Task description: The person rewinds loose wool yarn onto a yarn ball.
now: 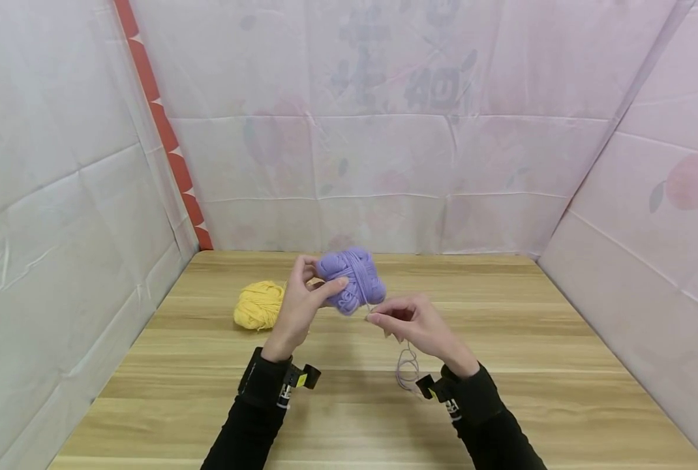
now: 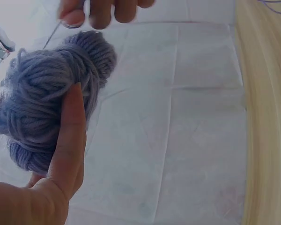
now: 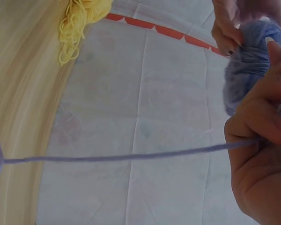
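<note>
A purple skein of yarn (image 1: 351, 277) is held up above the table by my left hand (image 1: 302, 300), thumb on its near side. In the left wrist view the thumb presses across the strands of the purple skein (image 2: 42, 93). Just to the right and a little lower, my right hand (image 1: 416, 323) pinches the strand that comes off the skein. The strand's loose part (image 3: 107, 158) runs out of the right hand in the right wrist view. Its coils (image 1: 408, 369) show below that hand in the head view.
A yellow skein of yarn (image 1: 257, 305) lies on the wooden table (image 1: 501, 391), left of my left hand. White printed sheets (image 1: 384, 156) wall in the table at the back and both sides. A red strip (image 1: 167, 130) runs down the back left corner.
</note>
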`<state>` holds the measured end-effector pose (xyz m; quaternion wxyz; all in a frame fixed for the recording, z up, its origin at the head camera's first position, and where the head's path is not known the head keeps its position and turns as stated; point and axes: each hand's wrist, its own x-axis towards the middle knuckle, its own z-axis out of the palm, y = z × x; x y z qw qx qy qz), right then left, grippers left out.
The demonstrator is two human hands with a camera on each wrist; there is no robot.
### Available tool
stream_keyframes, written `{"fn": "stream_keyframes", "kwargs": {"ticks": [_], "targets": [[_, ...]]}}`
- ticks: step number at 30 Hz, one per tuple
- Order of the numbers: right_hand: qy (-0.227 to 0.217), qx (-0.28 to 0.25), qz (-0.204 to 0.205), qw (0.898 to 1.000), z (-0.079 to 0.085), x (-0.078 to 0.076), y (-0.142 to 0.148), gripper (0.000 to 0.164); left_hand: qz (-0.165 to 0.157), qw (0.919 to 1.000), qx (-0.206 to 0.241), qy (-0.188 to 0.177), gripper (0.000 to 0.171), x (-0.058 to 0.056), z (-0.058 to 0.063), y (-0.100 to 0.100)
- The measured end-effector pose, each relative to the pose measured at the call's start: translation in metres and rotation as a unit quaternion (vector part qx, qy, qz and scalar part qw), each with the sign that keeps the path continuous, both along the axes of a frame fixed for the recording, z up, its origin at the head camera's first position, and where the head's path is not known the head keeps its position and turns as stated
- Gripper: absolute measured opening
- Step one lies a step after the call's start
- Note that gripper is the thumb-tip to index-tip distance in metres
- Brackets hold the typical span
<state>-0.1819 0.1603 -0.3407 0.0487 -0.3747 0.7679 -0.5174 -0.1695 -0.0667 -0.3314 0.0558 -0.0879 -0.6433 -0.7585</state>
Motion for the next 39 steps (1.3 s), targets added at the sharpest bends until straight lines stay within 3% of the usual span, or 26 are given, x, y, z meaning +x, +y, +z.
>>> {"fn": "stream_keyframes", "kwargs": {"ticks": [10,18,25,29,34,39], "targets": [[-0.037,-0.017,0.024,0.999,-0.008,-0.008,0.000,0.013,-0.093,0.9941,0.045,0.033,0.043,0.004,0.002,-0.003],[-0.021,-0.050,0.028,0.998,-0.010,-0.014,0.009,0.013,-0.198,0.9781,0.045,0.045,0.044,0.007,0.003,-0.006],[-0.026,-0.026,0.022,0.999,-0.007,-0.017,0.020,0.015,-0.285,0.9565,-0.033,0.055,0.044,0.007,0.003,-0.006],[-0.040,-0.009,0.023,0.999,-0.004,-0.018,0.023,0.008,-0.311,0.9436,-0.103,0.047,0.047,0.007,0.001,-0.005],[-0.066,0.020,-0.018,0.997,-0.001,-0.016,0.025,0.010,-0.302,0.9317,-0.197,0.043,0.048,0.008,-0.001,-0.007],[-0.066,0.030,-0.073,0.995,0.001,-0.011,0.021,0.018,-0.282,0.9215,-0.258,0.067,0.045,0.006,-0.002,-0.006]]}}
